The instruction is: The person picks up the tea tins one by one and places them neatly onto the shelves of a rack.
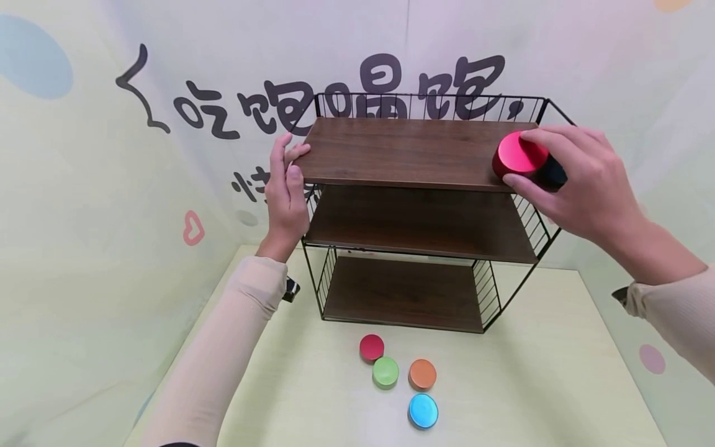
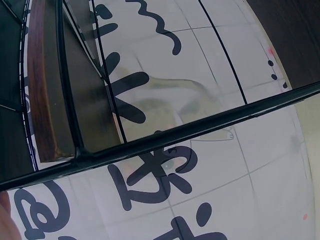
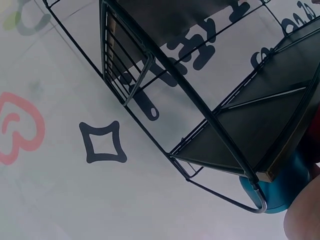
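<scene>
In the head view, my right hand [image 1: 586,180] pinches a red round canister [image 1: 516,155] between thumb and fingers at the top shelf's right front corner. A dark blue canister [image 1: 552,174] stands close against it, partly hidden by my hand; the right wrist view shows this blue canister [image 3: 280,187] by the shelf corner. My left hand [image 1: 287,198] grips the left side of the black wire shelf rack [image 1: 410,188], thumb at the front edge and fingers over the side. Only a bit of finger [image 2: 6,220] shows in the left wrist view.
The rack has three dark wood boards, the middle [image 1: 413,217] and bottom [image 1: 402,292] below the top one. On the pale table [image 1: 335,397] in front lie red [image 1: 371,347], green [image 1: 385,372], orange [image 1: 422,374] and blue [image 1: 423,411] round lids. A printed curtain [image 1: 167,186] hangs behind.
</scene>
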Tool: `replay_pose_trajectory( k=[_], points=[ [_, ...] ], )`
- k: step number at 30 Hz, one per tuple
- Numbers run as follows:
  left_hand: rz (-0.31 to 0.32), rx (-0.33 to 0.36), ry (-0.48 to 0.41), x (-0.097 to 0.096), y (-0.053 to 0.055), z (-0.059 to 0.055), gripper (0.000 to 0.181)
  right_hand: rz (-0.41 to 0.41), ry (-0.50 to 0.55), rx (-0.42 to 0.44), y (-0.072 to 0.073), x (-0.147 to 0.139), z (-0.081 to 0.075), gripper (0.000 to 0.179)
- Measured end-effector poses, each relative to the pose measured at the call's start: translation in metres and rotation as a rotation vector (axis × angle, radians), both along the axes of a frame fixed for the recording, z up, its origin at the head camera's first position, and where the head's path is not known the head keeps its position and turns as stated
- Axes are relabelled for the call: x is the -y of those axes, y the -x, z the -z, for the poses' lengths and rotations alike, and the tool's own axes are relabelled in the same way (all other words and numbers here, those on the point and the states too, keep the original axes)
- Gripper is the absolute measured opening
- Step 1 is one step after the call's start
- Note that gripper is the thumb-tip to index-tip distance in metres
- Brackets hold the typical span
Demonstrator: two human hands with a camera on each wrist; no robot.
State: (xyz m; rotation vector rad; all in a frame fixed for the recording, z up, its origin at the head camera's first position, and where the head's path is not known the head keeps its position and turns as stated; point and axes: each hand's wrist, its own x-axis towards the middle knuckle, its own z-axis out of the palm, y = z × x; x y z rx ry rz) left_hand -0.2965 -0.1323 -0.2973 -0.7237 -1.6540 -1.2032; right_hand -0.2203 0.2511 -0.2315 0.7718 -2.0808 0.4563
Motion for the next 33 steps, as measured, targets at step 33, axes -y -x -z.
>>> replay_pose_trajectory(
  k=[33],
  points=[
    [-0.004,-0.006,0.001,0.008,0.019,0.014,0.041,0.144,-0.042,0.124,0.003,-0.002,-0.006,0.051]
  ],
)
